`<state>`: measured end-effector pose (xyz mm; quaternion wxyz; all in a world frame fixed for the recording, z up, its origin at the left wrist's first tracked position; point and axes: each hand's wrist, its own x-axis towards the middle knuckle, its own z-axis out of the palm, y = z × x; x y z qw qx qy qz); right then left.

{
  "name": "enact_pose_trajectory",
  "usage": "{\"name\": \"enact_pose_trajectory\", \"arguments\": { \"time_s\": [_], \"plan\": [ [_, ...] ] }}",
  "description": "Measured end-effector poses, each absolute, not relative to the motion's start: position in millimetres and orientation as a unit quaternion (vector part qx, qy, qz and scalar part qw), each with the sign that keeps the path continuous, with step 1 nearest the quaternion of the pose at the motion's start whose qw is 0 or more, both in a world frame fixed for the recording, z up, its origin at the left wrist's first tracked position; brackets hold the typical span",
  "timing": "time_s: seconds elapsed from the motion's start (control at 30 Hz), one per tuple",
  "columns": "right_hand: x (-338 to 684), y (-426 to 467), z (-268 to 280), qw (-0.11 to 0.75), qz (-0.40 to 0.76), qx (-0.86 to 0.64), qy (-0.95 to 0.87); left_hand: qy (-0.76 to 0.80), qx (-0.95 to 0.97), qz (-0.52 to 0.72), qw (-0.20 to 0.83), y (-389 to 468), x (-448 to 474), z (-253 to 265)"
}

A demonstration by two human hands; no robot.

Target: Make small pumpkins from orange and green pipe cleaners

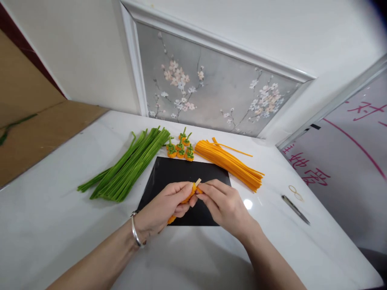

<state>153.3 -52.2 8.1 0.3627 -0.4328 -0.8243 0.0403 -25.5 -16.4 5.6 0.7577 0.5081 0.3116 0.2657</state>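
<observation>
Above the black mat (pixel 175 166), my left hand (pixel 169 203) is closed around a pale flat-tipped stick (pixel 198 182) with an orange pipe cleaner (pixel 189 197) coiled about it. More orange fuzz shows below the left palm. Just right of the stick's tip, the fingers of my right hand (pixel 228 205) pinch the orange pipe cleaner. Both hands nearly touch. Behind the mat stand several small orange pipe-cleaner pieces (pixel 180 152) with green tops and stems. A silver bracelet (pixel 135 229) circles the left wrist.
Green pipe cleaners (pixel 130 171) lie in a bundle at left, and orange ones (pixel 231 163) at right. Farther right are thin yellowish rings (pixel 295 192) and a slim metal tool (pixel 295 210). A framed blossom panel (pixel 211 88) backs the white table; a board with pink writing (pixel 347 153) borders its right.
</observation>
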Motion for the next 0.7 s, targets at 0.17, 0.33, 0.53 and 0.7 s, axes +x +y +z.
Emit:
{"name": "enact_pose_trajectory", "arguments": {
  "time_s": [0.17, 0.33, 0.53, 0.7],
  "plan": [
    [154.5, -52.8, 7.3, 0.317, -0.118, -0.434, -0.835, 0.320, 0.527, 0.277, 0.737, -19.9, -21.6, 9.7],
    [156.6, -52.3, 7.7, 0.312, -0.150, -0.428, -0.835, 0.329, 0.577, 0.324, 0.674, -22.6, -19.4, 13.1],
    [155.1, -51.0, 1.5, 0.356, -0.097, -0.438, -0.819, 0.353, 0.680, 0.329, 0.552, -19.9, -22.1, 7.2],
    [152.4, -48.9, -1.2, 0.446, 0.112, -0.480, -0.747, 0.349, 0.736, 0.322, 0.482, -22.4, -23.5, 4.2]
  ]
}}
